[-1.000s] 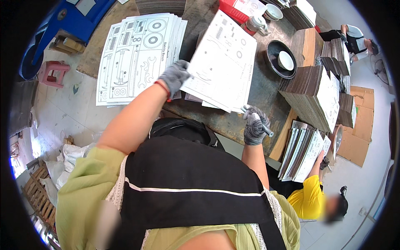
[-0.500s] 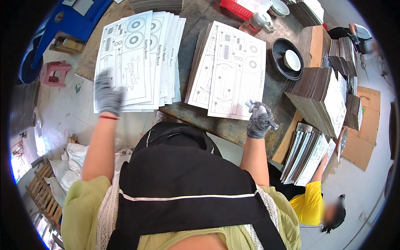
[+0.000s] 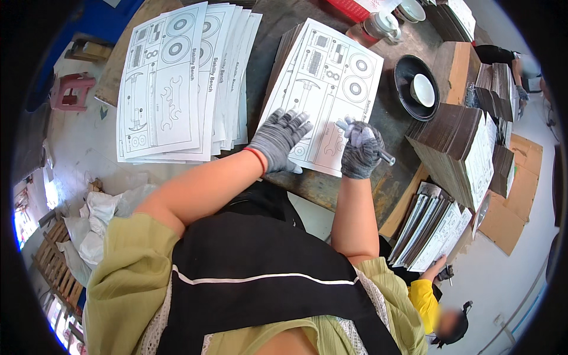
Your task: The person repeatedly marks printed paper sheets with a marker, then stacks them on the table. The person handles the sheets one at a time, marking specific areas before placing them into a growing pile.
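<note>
My left hand (image 3: 281, 142), in a grey striped glove, lies open with fingers apart on the lower left of a printed sheet (image 3: 334, 71). That sheet tops a stack in front of me and shows line drawings of tools and discs. My right hand (image 3: 361, 149), also gloved, is closed round a slim grey pen-like rod (image 3: 387, 157) whose ends stick out on both sides of the fist. It is over the sheet's lower right edge. To the left, a fanned pile of similar printed sheets (image 3: 160, 83) reaches over the table's near edge.
A black bowl (image 3: 403, 106) with a white bowl (image 3: 422, 90) inside stands right of the sheets, a glass jug (image 3: 378, 28) behind. Tall board stacks (image 3: 444, 133) line the right side. A person in yellow (image 3: 423, 302) touches boards at lower right. A pink stool (image 3: 74, 92) stands left.
My left hand has moved right, from the fanned pile onto the top sheet of the middle stack. My right hand still grips the rod and has shifted slightly left and up.
</note>
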Motion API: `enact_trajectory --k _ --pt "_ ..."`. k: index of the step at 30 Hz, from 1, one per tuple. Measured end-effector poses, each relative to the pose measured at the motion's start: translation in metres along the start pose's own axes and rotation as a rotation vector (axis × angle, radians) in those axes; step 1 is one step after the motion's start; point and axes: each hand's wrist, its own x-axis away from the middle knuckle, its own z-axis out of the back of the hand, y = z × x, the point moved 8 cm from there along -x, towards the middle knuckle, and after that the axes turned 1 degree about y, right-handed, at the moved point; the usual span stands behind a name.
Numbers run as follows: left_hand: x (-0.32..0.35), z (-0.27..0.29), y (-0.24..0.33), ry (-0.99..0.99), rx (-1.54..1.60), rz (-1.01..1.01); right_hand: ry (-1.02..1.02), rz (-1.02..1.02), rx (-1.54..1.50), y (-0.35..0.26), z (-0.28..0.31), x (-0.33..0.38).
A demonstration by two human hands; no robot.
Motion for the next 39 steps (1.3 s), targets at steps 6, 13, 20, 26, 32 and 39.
enact_trajectory --k 6,13,20,26,32,39 --pt "0.003 0.001 -0.012 -0.055 -0.005 0.066 -0.032 0.013 -0.078 0.024 -0.034 -0.04" --pt "0.0 0.001 -0.008 -0.079 -0.028 0.028 -0.077 0.132 0.119 0.043 -0.029 -0.029" --pt "-0.002 0.002 -0.007 0.047 -0.079 0.047 -0.424 0.598 0.949 0.027 -0.081 -0.006" --pt "-0.004 -0.005 -0.008 0.184 -0.148 0.059 -0.58 0.492 1.006 0.024 -0.07 0.085" --pt "0.002 -0.008 -0.005 0.055 -0.112 0.054 -0.547 0.485 1.109 0.022 -0.046 0.147" --pt "0.013 0.01 -0.006 -0.032 -0.03 0.2 -0.008 0.131 0.247 -0.005 0.033 0.101"
